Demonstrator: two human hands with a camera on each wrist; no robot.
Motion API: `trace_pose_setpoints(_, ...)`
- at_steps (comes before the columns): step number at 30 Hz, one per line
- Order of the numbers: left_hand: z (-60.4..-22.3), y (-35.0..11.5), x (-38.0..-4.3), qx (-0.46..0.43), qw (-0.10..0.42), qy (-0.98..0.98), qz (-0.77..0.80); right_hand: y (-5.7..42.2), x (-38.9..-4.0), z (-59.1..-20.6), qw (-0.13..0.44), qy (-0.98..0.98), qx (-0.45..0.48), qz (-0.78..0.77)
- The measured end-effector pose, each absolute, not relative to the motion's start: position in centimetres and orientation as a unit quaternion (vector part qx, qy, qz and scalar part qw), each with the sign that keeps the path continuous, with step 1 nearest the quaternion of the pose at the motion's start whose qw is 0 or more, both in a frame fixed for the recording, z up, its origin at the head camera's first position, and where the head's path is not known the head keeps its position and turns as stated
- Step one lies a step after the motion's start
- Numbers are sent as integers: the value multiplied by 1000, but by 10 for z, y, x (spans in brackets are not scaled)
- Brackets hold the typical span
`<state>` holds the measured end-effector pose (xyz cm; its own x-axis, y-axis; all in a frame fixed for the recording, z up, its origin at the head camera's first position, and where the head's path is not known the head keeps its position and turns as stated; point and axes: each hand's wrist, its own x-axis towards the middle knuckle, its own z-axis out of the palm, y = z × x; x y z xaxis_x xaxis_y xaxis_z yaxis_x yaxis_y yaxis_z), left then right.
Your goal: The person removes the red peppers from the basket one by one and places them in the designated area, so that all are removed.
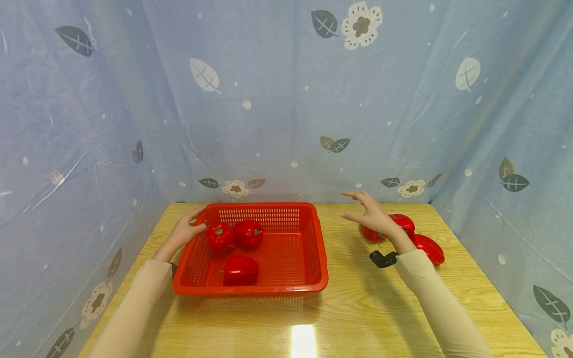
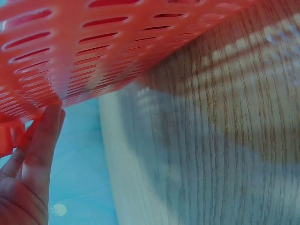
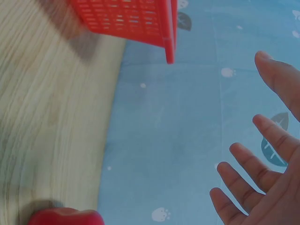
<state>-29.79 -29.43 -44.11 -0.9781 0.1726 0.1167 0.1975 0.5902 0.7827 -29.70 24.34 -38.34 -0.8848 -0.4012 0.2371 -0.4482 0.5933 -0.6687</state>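
And here's the left hand (image 1: 184, 230) at the red plastic basket (image 1: 282, 258), thumb over the rim, fingers against the outer wall, pinching the edge at the basket's ten o'clock! Inside, three red bell peppers: the stem-up pepper (image 1: 220, 237) at ten o'clock, the rounded pepper (image 1: 248, 233) just beside it at twelve, and the sideways pepper (image 1: 241, 271) near seven, stem pointing to nine.

Over to three o'clock of the basket, the right hand (image 1: 371, 214) hangs above the tabletop (image 1: 349, 308), thumb and fingers spread wide, nothing in its grasp, a black wrist mount (image 1: 383, 258) below it! Under and beyond that forearm, more red bell peppers: the partly hidden pepper (image 1: 372, 235) nearest the basket, the far pepper (image 1: 404, 223) at its two o'clock, the outermost pepper (image 1: 429, 249) lying at four. Pale sleeves (image 1: 434, 293) on both arms, and a blue patterned curtain (image 1: 277, 109) wraps nine through twelve to three!
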Motion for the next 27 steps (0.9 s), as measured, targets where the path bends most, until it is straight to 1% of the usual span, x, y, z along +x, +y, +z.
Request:
trace_pose_setpoints(13,-440,-295,-299,-100,21,-897,-430,227,-302,-379,21,-891,248,380)
trace_pose_setpoints(19,-442,-294,-299,-102,28,-899,-425,217,-304,-378,30,-888,264,374)
trace_pose_setpoints(27,-443,-295,-300,-100,24,-894,-436,206,-307,-377,22,-885,270,379)
